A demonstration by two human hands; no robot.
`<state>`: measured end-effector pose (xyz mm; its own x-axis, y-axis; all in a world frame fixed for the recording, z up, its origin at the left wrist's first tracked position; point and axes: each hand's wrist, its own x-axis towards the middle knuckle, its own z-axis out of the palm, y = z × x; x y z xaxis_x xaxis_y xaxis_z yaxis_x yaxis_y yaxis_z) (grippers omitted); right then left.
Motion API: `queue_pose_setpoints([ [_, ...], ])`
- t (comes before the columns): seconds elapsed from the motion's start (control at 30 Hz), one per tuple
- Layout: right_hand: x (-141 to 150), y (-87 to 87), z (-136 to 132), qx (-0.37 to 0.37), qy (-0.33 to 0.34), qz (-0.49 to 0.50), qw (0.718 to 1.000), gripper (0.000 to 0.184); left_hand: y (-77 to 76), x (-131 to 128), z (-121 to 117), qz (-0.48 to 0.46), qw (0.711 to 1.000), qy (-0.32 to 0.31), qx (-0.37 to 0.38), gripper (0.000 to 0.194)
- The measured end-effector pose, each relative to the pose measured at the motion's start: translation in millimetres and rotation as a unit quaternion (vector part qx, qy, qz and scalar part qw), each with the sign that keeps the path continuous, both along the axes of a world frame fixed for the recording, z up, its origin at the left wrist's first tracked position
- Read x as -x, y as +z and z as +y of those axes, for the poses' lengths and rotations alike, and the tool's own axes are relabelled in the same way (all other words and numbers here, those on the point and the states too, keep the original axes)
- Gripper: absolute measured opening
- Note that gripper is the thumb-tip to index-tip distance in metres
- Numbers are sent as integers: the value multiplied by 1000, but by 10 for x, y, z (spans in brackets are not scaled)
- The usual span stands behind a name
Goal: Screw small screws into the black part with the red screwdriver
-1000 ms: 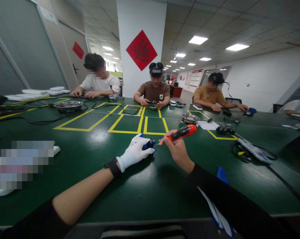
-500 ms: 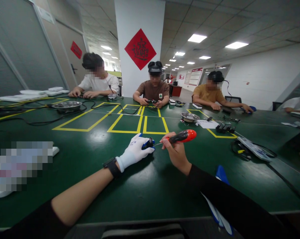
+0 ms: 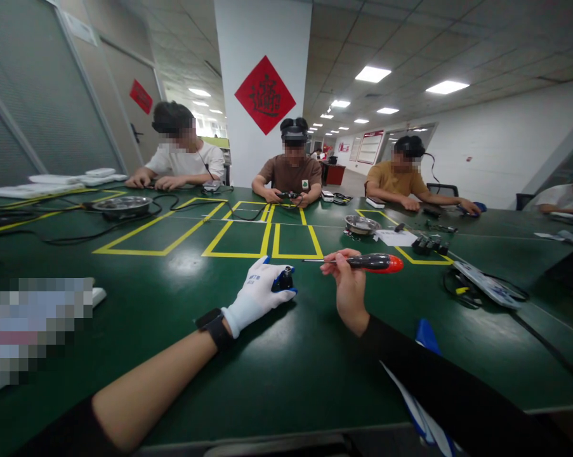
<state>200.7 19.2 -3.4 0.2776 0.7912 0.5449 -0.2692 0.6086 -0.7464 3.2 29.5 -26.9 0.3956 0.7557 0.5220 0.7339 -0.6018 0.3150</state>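
Observation:
My left hand (image 3: 262, 285), in a white work glove with blue palm and fingertips, is closed around a small black part (image 3: 283, 280) with a round metal tip pointing up. Most of that part is hidden by the glove, so its kind does not show. My bare right hand (image 3: 350, 285) grips a screwdriver (image 3: 374, 263) with a black and red handle, held nearly level. Its thin shaft points left, and the tip is above and to the right of the black part, apart from it. A blue and white glove (image 3: 429, 336) lies partly under my right forearm.
Yellow tape rectangles (image 3: 262, 255) mark the green table (image 3: 210, 381). A metal bowl (image 3: 362, 223), a white sheet (image 3: 395, 238) and several black parts (image 3: 429, 244) lie to the right, near a power strip (image 3: 486, 285). A pixelated item lies left. Several people sit around the table.
The screwdriver has come away from the black part, moving right and slightly up with my right hand. My left hand keeps its hold in nearly the same place.

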Motion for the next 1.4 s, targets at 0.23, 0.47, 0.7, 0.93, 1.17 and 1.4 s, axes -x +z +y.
queue_pose_setpoints([
  [0.23, -7, -77, 65, 39, 34, 39, 998, 12, 5, -47, -22, -7, 1000, -7, -23, 62],
  [0.47, 9, -90, 58, 70, 42, 22, 996, 15, -36, -29, 5, -11, 1000, 10, 8, 63],
  [0.7, 11, -94, 108, 139, 16, 21, 990, 17, -5, -21, 18, -4, 999, 17, 30, 70],
  [0.93, -32, -122, 135, 196, 27, 26, 980, 17, 130, 95, -34, -108, 993, 3, 39, 50],
  [1.17, -43, -79, 101, 257, 32, 40, 965, 13, 70, 190, 139, -227, 966, 117, 30, 38],
  [1.4, -55, -100, 118, 285, 116, 46, 950, 14, 17, 185, 156, -213, 967, 130, 41, 29],
])
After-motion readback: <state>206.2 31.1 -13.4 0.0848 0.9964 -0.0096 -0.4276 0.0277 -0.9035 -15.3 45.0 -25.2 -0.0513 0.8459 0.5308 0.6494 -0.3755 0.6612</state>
